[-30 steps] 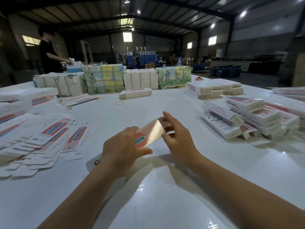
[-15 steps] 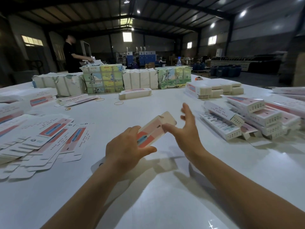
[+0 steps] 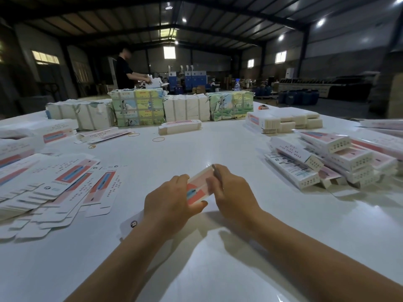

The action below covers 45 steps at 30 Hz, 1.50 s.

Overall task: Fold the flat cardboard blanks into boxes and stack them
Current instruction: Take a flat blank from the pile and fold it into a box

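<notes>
Holding the half-formed box (image 3: 199,188) just above the white tabletop (image 3: 196,149), the left hand (image 3: 169,202) has its grip curled round the near end, thumb under the bottom edge, while to the right of the box the right hand (image 3: 231,192) closes its grip on the far end flap. Left of the box lies the fan of flat blanks (image 3: 54,184), right of it the stack of finished boxes (image 3: 331,162). To do this step well, I judge the left hand should keep the sleeve square while the right tucks the flap fully in without creasing it.
</notes>
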Tool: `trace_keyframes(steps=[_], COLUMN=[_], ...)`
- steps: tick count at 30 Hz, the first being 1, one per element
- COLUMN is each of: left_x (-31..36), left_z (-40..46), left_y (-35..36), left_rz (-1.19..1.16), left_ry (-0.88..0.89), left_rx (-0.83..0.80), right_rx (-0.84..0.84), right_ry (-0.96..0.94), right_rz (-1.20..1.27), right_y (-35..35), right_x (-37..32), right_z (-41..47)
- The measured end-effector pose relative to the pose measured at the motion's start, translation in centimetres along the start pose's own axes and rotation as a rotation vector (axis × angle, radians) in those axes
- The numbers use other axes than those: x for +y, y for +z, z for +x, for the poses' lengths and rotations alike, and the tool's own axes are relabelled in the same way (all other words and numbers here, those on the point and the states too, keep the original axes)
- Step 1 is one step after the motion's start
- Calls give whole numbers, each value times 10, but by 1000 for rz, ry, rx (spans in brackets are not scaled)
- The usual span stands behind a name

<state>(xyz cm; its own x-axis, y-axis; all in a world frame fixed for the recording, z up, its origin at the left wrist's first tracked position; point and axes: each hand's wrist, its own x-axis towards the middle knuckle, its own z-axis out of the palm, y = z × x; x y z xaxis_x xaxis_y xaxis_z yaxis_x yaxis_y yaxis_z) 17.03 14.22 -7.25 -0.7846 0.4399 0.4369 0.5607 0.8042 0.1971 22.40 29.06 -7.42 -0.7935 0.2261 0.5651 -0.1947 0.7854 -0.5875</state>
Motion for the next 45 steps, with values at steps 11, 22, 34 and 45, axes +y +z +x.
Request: trace_keyframes(steps=[11,22,34,45], left_x=[-4,-6,2,3], left_z=[-1,-4,-6,-8], left_y=[0,-2,-9,-10], left_rz=[119,58,125,151], left_ry=[70,130,192,206], left_rx=[121,213,200,234], right_rx=[-60,-17,122,166], right_ry=[503,577,325,-115], right_rz=[942,1083,512,-152], right_y=[-16,-20,-20,-13], right_x=[-3,-7,-7,-8], right_z=[17,16,11,2])
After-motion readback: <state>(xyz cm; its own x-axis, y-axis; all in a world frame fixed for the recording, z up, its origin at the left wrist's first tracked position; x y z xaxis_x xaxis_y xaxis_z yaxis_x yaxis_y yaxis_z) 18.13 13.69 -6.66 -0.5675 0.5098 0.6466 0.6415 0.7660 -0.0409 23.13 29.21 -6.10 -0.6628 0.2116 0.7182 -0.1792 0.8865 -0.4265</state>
